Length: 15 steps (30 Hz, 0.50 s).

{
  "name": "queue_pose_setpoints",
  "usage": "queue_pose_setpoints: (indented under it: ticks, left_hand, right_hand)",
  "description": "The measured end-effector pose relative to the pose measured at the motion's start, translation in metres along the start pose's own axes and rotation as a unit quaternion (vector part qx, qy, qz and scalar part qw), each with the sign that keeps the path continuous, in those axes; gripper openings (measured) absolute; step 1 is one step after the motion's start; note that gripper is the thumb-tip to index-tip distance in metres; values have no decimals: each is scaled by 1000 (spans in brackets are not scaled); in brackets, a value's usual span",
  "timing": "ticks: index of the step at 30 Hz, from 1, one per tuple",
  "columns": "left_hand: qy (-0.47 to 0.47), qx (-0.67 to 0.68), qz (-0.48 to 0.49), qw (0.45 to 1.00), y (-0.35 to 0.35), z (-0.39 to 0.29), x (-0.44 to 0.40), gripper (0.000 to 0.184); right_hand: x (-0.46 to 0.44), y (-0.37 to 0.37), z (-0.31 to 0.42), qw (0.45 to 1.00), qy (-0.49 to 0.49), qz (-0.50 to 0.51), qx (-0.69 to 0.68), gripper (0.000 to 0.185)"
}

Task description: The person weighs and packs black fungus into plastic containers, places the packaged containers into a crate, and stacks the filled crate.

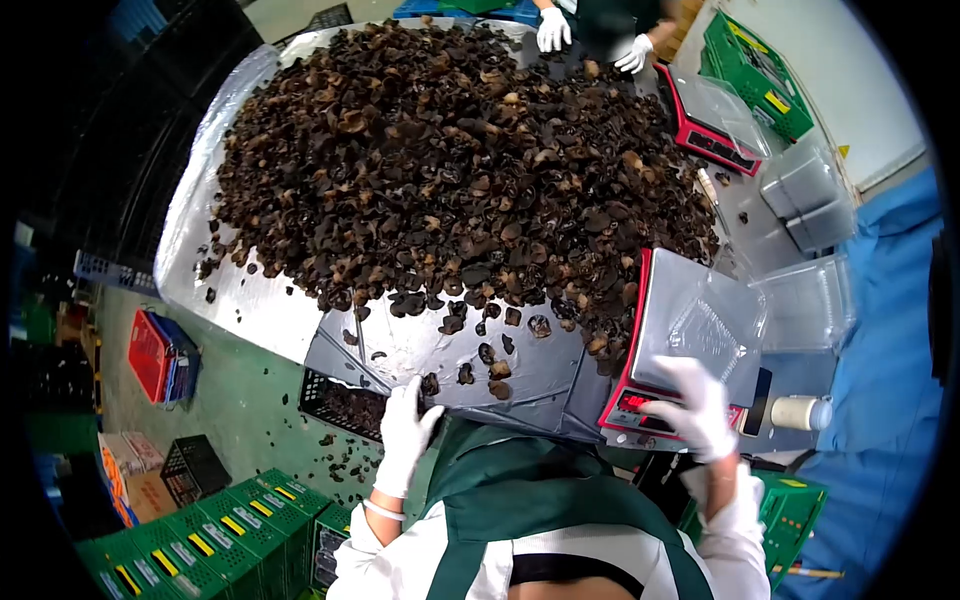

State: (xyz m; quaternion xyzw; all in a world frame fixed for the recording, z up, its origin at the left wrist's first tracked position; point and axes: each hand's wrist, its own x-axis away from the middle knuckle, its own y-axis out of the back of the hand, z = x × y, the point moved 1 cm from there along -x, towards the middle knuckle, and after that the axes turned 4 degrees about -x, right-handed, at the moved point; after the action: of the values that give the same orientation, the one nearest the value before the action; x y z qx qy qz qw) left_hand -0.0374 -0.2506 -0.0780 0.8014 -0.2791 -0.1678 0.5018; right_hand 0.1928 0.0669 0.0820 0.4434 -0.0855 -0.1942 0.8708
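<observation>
A wide heap of dark brown wood ear mushrooms (450,170) covers most of the table. My left hand (405,437), in a white glove, is at the table's near edge beside a few loose pieces; its thumb stands away from the fingers and nothing shows in it. Over the front of a red scale (622,390) hovers my gloved right hand (700,408), a little blurred, fingers apart and holding nothing visible. On the scale's plate lies a clear plastic tray (708,335). Whether the right hand touches the scale I cannot tell.
Across the table a co-worker's gloved hands (553,30) are by the heap, near a second red scale (712,120). Clear containers (808,195) and a white roll (800,412) lie to the right. A black crate (340,402) and green crates (215,535) stand on the left.
</observation>
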Motion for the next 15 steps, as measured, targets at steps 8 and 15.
queue_pose_setpoints:
  ticks: [8,15]
  left_hand:
    - [-172,76,57,981,-29,5,-47,47]
    - [-296,265,165,903,-21,-28,-73,36]
  right_hand:
    - [-86,-219,47,980,-5,186,71,68]
    - [-55,-204,8,999,-29,-30,-21,35]
